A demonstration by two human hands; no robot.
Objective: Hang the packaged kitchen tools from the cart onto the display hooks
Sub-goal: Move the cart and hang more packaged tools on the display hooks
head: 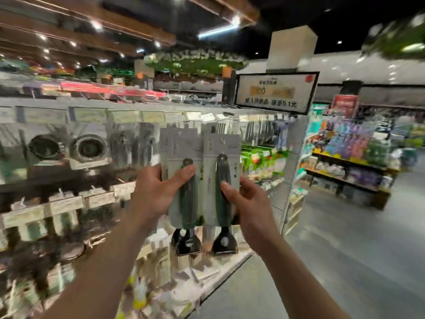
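Forearms first, both bare, entering at the bottom edge of the shot and angled in toward each other. Left hand (158, 189) has its grip closed on the left package (178, 157): thumb flat across the front, right on the dark green handle, fingers wrapped round the back of the grey card. Right hand (251, 203) does the mirror of that with the right package (230, 143), thumb tip pressed on the green handle, fingers curled behind the card's right edge.

Packs are upright, side by side, inner edges touching or slightly overlapping, can't tell which. Each tool's black head sticks out under its card, and it looks like a second black head peeks from behind the left one.

They're held up in the air in front of the display rack (69, 103), not on any hook as far as I can make out; everything back there is badly smeared. Row of price tags (92, 115) runs along the top rail, two round metal items (88, 148) hang left of the packs. Above the rack's end stands a framed white sign (276, 92). Further right, across the grey floor (345, 249), a low shelf (349, 166) of colourful goods, and ceiling lights (96, 25) beyond
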